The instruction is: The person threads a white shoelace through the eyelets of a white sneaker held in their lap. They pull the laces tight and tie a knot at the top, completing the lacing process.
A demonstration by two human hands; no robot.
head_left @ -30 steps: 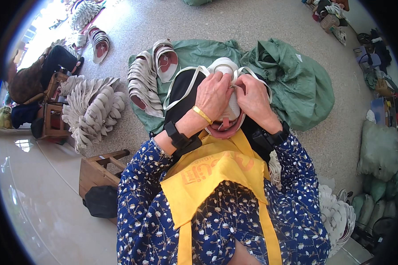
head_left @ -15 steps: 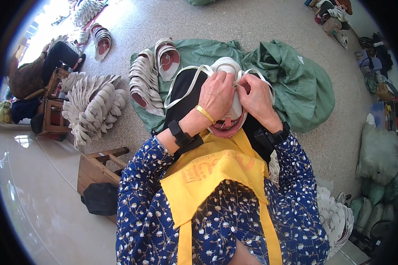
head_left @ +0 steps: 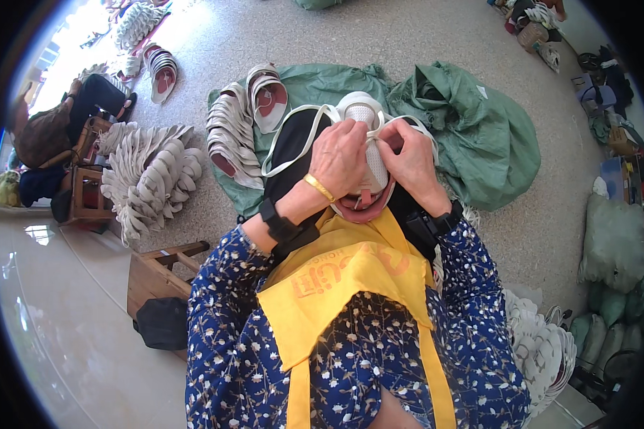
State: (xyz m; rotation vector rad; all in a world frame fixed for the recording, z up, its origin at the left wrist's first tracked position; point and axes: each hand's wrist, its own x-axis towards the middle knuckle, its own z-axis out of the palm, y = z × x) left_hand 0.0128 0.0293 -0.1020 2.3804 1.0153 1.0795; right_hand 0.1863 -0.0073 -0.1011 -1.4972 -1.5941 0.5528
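A white shoe upper (head_left: 358,104) with a perforated tongue and pink lining lies across my lap, toe pointing away from me. A flat white shoelace (head_left: 310,140) runs through it and loops out on both sides. My left hand (head_left: 339,159) is closed over the upper's left side, fingers curled at the lacing; their tips are partly hidden. Just to the right, my right hand (head_left: 410,160) pinches the shoelace between thumb and forefinger over the tongue. Below the hands, the pink heel lining (head_left: 361,212) rests against my yellow apron (head_left: 336,268).
Nested stacks of shoe uppers (head_left: 230,136) sit on a green sheet (head_left: 315,77), with a bulky green sack (head_left: 479,139) at right. More uppers (head_left: 150,179) pile up at left, near a wooden stool (head_left: 161,275). Another person (head_left: 96,100) sits at far left.
The hands and the upper have shifted slightly left. My right hand has opened a small gap from my left hand, with the lace between its fingertips. Surroundings look the same.
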